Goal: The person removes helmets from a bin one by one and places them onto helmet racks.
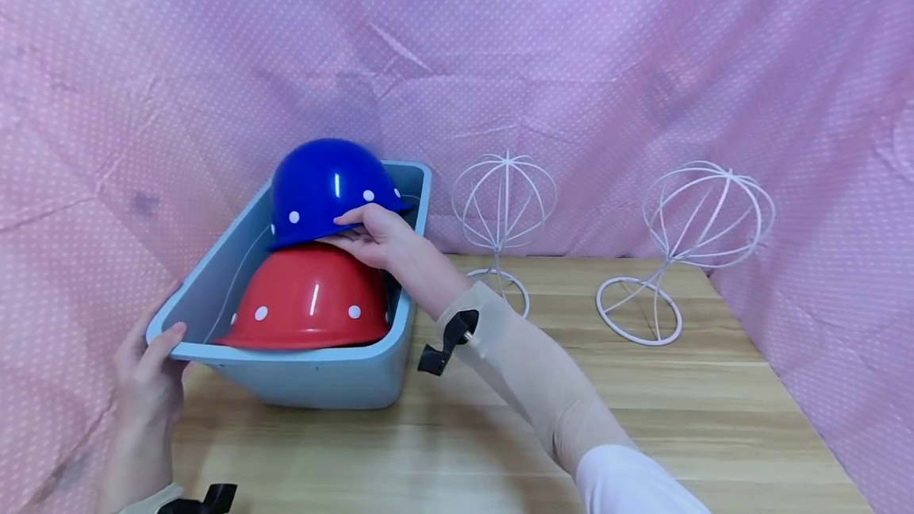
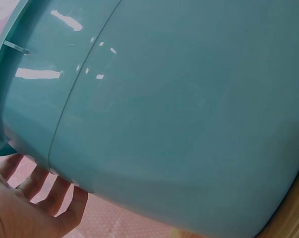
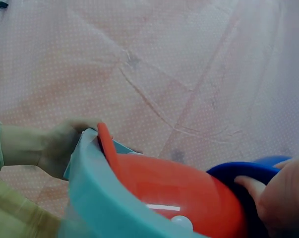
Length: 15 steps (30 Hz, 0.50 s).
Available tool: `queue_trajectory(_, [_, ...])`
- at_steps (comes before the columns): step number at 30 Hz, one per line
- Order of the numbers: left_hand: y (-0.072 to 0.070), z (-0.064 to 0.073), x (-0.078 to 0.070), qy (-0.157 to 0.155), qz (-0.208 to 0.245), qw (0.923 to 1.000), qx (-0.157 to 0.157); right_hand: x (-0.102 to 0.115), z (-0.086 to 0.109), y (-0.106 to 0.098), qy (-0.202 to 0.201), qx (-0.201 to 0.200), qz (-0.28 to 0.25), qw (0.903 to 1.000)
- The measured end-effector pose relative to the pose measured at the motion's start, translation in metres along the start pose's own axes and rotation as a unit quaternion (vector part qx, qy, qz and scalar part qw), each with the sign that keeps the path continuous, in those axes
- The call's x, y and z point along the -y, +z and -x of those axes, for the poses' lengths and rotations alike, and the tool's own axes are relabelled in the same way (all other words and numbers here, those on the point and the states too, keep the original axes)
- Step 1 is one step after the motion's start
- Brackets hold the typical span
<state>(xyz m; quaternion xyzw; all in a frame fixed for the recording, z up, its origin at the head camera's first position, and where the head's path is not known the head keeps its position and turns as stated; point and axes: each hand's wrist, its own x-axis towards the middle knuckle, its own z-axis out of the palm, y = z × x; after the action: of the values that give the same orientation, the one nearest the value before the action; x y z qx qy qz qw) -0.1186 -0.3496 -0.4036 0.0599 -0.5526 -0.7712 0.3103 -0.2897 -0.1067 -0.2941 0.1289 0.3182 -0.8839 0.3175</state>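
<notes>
And there at the far end of the bin (image 1: 314, 375) sits the blue helmet (image 1: 324, 181), dome up and tilted, its brim just behind and above the crown of the red helmet (image 1: 300, 300). It is pinched at the edge by the right grip (image 1: 374, 236); the bin's near left corner is clasped by the left grip (image 1: 150, 363). Whether any of the blue helmet's weight is borne by the red one cannot be told.

For clean handling, a firm pinch should be kept on that brim, the tilt levelled gently, and the red helmet left unscraped. The bin is best held steady throughout, since a pull from one side could tip it.

Now to the pose: the right forearm is stretched diagonally across the bin's right wall, thumb laid on the outside of the dome, fingers tucked beneath the brim. On the left, the thumb is hooked over the rim, with the fingers curled against the outer wall, well back from the helmets.
</notes>
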Motion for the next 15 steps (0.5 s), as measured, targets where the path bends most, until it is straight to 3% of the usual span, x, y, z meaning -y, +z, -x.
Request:
queue_trajectory(4, [0.0,-0.001,-0.002,-0.003,0.002,0.9999,-0.011,0.007,0.021,-0.004,-0.009,0.038,0.068,0.9969])
queue_trajectory(8, [0.001,0.001,-0.001,-0.003,-0.005,0.9999,-0.009,0.016,0.043,-0.014,-0.047,0.088,0.122,0.9874])
queue_trajectory(12, [0.0,0.004,-0.002,0.003,-0.02,0.9998,-0.003,0.022,0.056,-0.026,-0.084,0.139,0.154,0.9747])
queue_trajectory(15, [0.002,0.007,-0.003,0.011,-0.029,0.9995,0.001,0.027,0.063,-0.038,-0.116,0.181,0.201,0.9559])
